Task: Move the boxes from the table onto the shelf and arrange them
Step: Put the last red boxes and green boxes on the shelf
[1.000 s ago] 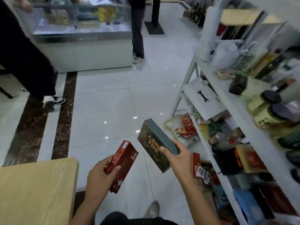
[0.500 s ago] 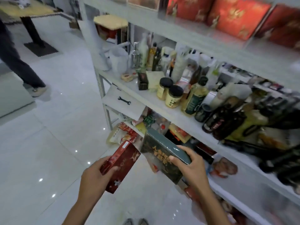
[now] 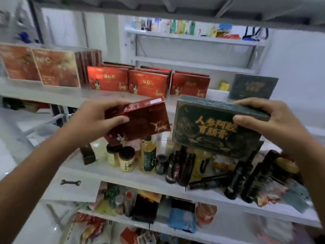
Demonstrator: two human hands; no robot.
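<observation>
Up by the shelf (image 3: 70, 99): red box (image 3: 146, 122) and green box (image 3: 207, 127), side by side in the air.
Left hand (image 3: 91, 120): fingers curled round the red box.
Right hand (image 3: 274, 124): fingers curled round the green box.

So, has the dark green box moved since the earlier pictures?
Yes. The dark green box, in the right hand, rose from below the jar shelf to above its jars.

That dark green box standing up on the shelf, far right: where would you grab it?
Probably its top edge, coming from above and in front, thumb on the front face and fingers behind: the standing dark green box is upright, face forward, with open space above it.
</observation>
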